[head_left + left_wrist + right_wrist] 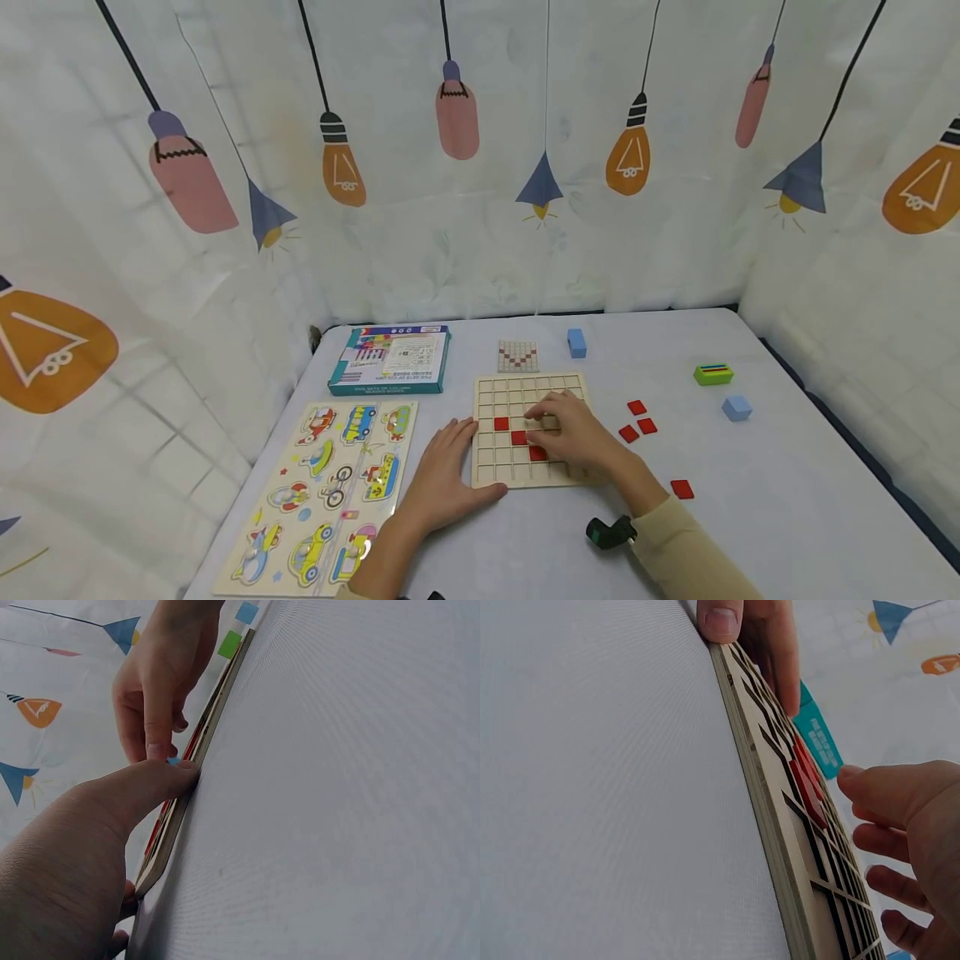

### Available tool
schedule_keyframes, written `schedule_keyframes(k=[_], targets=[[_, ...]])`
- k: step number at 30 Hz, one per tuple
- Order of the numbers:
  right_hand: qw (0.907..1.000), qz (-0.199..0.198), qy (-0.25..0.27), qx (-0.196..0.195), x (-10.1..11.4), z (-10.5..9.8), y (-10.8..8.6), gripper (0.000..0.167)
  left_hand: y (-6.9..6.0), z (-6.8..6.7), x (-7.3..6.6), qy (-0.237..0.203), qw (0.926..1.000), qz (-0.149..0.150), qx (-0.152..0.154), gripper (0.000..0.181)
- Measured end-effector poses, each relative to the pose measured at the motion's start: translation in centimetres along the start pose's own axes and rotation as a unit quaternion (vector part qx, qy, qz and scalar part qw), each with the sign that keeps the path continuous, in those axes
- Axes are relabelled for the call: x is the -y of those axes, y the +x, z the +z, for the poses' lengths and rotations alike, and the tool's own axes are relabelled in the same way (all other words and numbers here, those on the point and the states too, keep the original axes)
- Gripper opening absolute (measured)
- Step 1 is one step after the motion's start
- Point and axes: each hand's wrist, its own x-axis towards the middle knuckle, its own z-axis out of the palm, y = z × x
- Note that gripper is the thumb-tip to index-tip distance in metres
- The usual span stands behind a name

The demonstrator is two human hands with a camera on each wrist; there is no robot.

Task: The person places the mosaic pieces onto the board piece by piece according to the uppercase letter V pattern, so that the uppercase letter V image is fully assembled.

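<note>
In the head view, the wooden grid board point(493, 475) lies flat with red squares point(501, 423) in a diagonal line. My left hand point(446, 485) rests along its left side, thumb at the front edge; the left wrist view shows that thumb point(150, 784) touching the board's rim. Over the board's right half is my right hand point(573, 435), fingers loosely bent, with no piece visible in them. In the right wrist view, a gap separates the right thumb point(881, 784) from the red squares point(808, 793). Several loose red squares point(647, 426) lie right of the board.
A small patterned card point(518, 357) and a blue block point(577, 343) are behind the board. On the left are a boxed set point(390, 362) and a vehicle puzzle point(322, 492). Green point(713, 374) and blue point(737, 408) blocks sit right; a black object point(609, 532) is by the right sleeve.
</note>
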Motion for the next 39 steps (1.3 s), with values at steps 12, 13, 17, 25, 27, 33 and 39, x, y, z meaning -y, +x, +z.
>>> schedule_keyframes(k=[12,13,17,25,27,33,39], targets=[[0.9998,0.004,-0.009,-0.015,-1.2,-0.7,-0.9,0.027,0.0,0.3,0.2,0.004,0.9997,0.018,-0.015,0.115],[0.9998,0.009,-0.007,-0.016,-1.3,-0.8,-1.0,0.027,0.0,0.4,0.2,0.004,0.9997,0.019,-0.017,0.115],[0.9997,0.015,-0.005,-0.016,-1.7,-1.3,-1.4,0.028,0.1,0.3,0.1,0.004,0.9996,0.02,-0.017,0.115],[0.9996,0.021,-0.014,-0.014,-2.7,-2.1,-2.1,0.029,0.1,0.2,0.0,0.0,0.9998,0.015,-0.011,0.115],[0.9996,0.02,-0.014,-0.015,-3.0,-2.4,-2.3,0.029,0.1,0.2,0.0,-0.002,0.9998,0.014,-0.01,0.115],[0.9984,0.004,-0.053,-0.022,-4.1,-3.3,-3.0,0.028,0.1,0.3,0.1,-0.002,0.9999,0.014,-0.008,0.116],[0.9975,0.014,-0.062,-0.031,-5.4,-4.1,-3.9,0.027,0.0,0.1,0.2,-0.002,1.0,0.007,-0.005,0.117]])
